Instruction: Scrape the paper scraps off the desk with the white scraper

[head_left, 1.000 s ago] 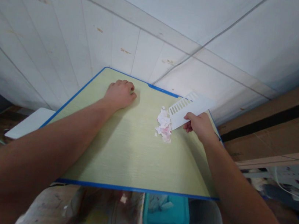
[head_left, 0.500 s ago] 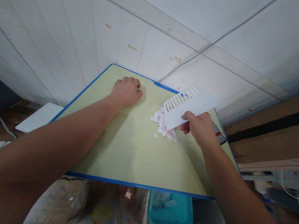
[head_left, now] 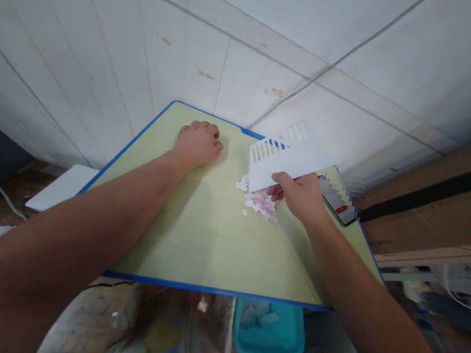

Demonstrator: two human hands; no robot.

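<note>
A small table (head_left: 190,246), panelled wall (head_left: 119,37) and cardboard box (head_left: 451,230) suggest a home.

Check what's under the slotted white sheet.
Torn paper scraps on the blue-edged tabletop show past the lower edge of the slotted white sheet. What its solid part covers is hidden.

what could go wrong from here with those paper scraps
The white slotted sheet in the right hand could scatter the loose paper scraps across the table if it sweeps against them. The phone lies near that hand, close to the table's right edge, so a sideways knock might push it off.
</note>
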